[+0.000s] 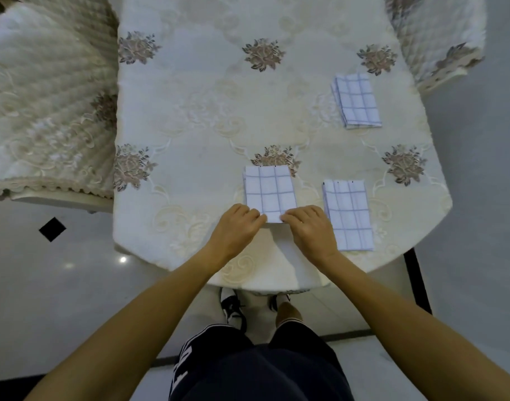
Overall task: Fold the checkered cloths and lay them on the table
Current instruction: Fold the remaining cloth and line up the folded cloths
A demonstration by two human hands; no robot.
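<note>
Three folded white cloths with a blue check lie on the table (190, 117). The middle cloth (269, 192) sits near the front edge. My left hand (238, 224) pinches its near left corner and my right hand (310, 227) pinches its near right corner, fingers curled over the near edge. A second folded cloth (349, 218) lies just to the right of my right hand, apart from it. The third folded cloth (356, 99) rests further back on the right.
The table wears a cream embroidered cover with flower motifs. A padded chair (45, 111) stands at the left and another chair (439, 39) at the back right. My legs and shoes are below the table's front edge.
</note>
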